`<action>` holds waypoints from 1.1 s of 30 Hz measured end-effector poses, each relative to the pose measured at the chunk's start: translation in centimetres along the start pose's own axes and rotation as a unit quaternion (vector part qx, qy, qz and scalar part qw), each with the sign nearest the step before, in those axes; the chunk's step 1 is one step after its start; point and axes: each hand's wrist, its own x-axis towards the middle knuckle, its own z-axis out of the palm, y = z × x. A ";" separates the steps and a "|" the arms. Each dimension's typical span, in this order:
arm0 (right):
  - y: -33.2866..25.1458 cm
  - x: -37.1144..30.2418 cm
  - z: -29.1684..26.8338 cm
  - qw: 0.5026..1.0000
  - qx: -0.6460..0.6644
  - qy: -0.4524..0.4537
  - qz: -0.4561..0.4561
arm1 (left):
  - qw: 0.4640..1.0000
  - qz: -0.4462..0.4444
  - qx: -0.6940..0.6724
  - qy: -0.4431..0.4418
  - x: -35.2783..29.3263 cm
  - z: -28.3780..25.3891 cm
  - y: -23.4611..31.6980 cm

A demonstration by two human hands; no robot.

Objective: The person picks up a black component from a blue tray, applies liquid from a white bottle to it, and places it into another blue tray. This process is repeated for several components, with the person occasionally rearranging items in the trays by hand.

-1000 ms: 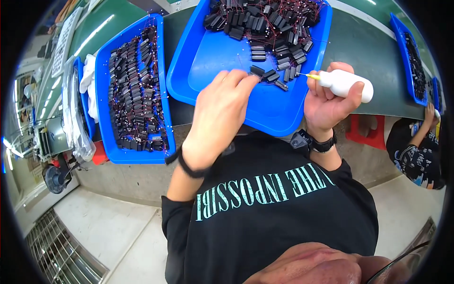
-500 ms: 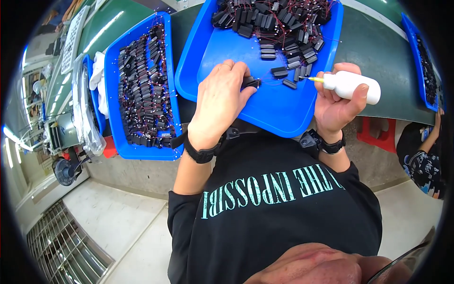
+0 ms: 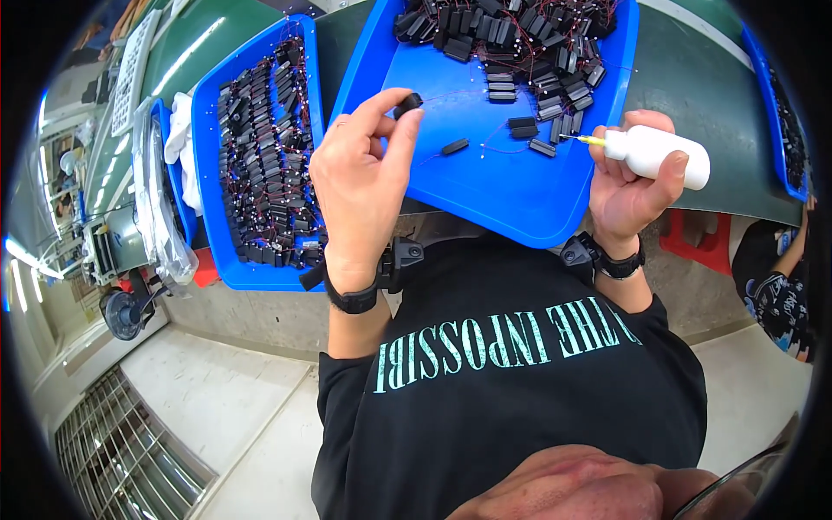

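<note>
Between thumb and forefinger, my left hand [image 3: 364,173] pinches a small black block with thin wires [image 3: 407,105], raised over the left side of a large blue tray [image 3: 529,217]. My right hand [image 3: 628,186] is wrapped round a white squeeze bottle [image 3: 667,156] with a yellow-based needle tip; the needle points left, above the tray's right side. A heap of black wired blocks [image 3: 511,39] fills the tray's far part. Several loose ones lie nearer, among them a single block [image 3: 455,146] close to my left hand.
To the left stands another blue tray [image 3: 212,173] packed with rows of similar wired blocks. A third blue tray [image 3: 771,113] lies at the far right, beside another person [image 3: 776,295]. The green table [image 3: 693,95] runs beneath. A red stool [image 3: 698,238] stands below its edge.
My left hand has lifted up and left from the tray floor with a block in its fingers. My right hand, still holding the bottle, has shifted slightly right.
</note>
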 end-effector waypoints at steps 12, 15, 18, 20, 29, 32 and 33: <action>0.2 0.0 -0.4 1.000 0.007 -0.011 0.003 | 0.994 0.040 0.039 -0.089 -0.1 0.8 0.6; 0.2 -0.1 -0.4 1.000 0.005 -0.006 0.005 | 0.992 0.062 0.036 -0.104 -0.2 0.7 0.5; 0.2 0.0 -0.6 1.000 -0.001 -0.005 0.006 | 0.988 0.051 0.032 -0.143 -0.6 0.5 1.1; 0.3 0.1 -1.0 1.000 0.014 -0.024 0.006 | 0.978 0.006 0.025 -0.207 -1.1 0.5 1.7; 0.3 -0.2 -0.5 1.000 0.012 -0.009 0.010 | 0.948 0.140 0.223 -0.176 -0.5 1.7 -0.3; 0.1 -0.2 -0.6 1.000 0.011 -0.005 0.004 | 0.954 0.162 0.248 -0.054 0.0 1.8 -0.5; 0.1 -0.2 -0.6 1.000 0.010 -0.001 0.000 | 0.953 0.161 0.251 -0.052 0.0 1.9 -0.5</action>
